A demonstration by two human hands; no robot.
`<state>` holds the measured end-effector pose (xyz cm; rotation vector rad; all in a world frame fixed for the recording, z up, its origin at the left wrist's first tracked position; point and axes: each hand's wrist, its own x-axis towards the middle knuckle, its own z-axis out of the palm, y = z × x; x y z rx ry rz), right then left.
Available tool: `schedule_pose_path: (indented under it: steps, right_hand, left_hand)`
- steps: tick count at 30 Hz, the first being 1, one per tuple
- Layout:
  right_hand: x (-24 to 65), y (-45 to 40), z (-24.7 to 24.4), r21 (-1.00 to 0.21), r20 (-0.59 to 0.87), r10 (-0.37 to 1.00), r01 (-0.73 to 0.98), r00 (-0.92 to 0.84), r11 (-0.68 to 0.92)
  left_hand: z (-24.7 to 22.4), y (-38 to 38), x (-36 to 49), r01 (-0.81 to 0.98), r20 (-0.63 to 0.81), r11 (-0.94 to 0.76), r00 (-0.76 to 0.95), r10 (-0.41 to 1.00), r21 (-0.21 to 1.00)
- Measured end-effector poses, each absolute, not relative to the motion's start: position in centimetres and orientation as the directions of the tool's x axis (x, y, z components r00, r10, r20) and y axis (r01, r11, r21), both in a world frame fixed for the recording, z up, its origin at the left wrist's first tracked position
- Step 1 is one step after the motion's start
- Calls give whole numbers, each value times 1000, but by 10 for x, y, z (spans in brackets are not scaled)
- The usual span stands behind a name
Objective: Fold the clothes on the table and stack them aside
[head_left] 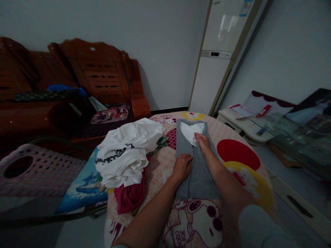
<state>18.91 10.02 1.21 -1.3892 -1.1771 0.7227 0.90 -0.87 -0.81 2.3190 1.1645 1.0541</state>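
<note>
A grey knit cardigan point(182, 144), folded into a narrow length, lies on the round table in front of me. White cloth point(189, 129) shows inside its V-shaped neck. My left hand point(182, 167) rests on the cardigan's left half, fingers lying on the knit beside the front edge. My right hand point(203, 142) is farther up, its fingertips on the white cloth at the right side of the neckline. Both hands look laid on the fabric rather than closed round it. Left of the cardigan is a loose heap of white clothing point(126, 151) with black lettering, over a dark red garment point(130, 198).
A patterned cloth point(155, 179) covers the table. A woven chair point(46, 172) with a blue printed cushion point(85, 187) stands at left, a wooden bench point(93, 75) behind. A tall white air conditioner point(214, 69) fills the corner; a glass-topped stand point(305, 137) is at right.
</note>
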Motion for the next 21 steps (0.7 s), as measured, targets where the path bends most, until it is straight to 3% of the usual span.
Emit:
schedule_pose_path:
  steps: [3,6,10,13,21]
  right_hand:
    - [203,78,22,-945,283,914,248,289,214]
    - [215,48,24,-862,366,903,448,226,237]
    - [198,11,0,-556,354,931,781,-85,283]
    - [180,2,-15,-375,345,916,864,-205,334]
    - [210,-32,4,-591,416,903,725,-104,355]
  left_hand:
    - [-9,-8,7,538,473,-623,406,782,568]
    - [-9,-7,8,554,461,-620,416,784,555]
    - [-6,-6,11,580,452,-627,436,778,520]
    - [-6,-7,12,592,456,-640,453,766,489]
    - [-19,-11,-3,535,506,-672,443,740,512]
